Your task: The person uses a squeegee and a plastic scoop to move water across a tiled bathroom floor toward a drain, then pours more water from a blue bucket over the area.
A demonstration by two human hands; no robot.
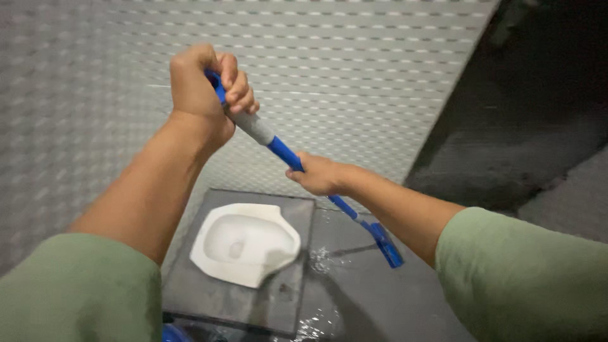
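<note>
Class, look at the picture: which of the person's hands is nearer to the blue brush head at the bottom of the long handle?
Right. The right hand grips the handle low down, just above the blue brush head. The left hand clasps the handle's top end, far up.

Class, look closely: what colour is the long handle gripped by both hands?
The handle is blue, with a grey band just below the left hand; the head view shows it.
</note>
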